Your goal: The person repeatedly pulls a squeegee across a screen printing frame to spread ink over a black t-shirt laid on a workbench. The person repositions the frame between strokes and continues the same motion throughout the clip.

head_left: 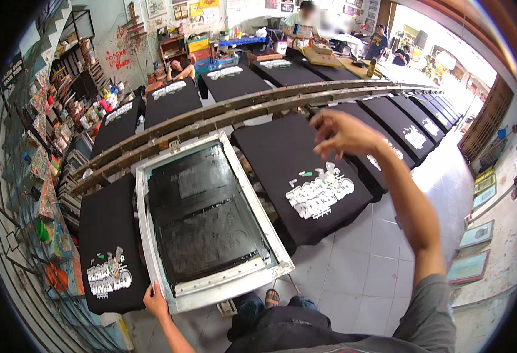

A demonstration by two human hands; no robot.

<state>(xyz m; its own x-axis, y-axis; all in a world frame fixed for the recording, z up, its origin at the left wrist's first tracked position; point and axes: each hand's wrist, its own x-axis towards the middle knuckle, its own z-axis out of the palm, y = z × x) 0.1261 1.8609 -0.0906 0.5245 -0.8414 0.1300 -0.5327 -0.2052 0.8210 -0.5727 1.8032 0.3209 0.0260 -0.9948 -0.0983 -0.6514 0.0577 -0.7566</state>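
My left hand (156,301) grips the lower left edge of a silver screen-printing frame (280,258), whose dark mesh (195,212) has a wet, smeared look. The frame lies between two black shirts on boards. My right hand (341,134) is raised over the shirt (270,165) to the frame's right, fingers loosely curved and apart, holding nothing. That shirt bears a white print with small green bits (320,194). A similar print shows on the left shirt (102,217).
Metal rails (199,117) cross behind, between rows of shirted boards (235,82). Cluttered shelves (82,70) line the left wall. Co-workers (179,70) are in the background. A tiled floor (364,259) runs down the right, past panels against the wall (469,262). My sandalled foot (272,298) shows below.
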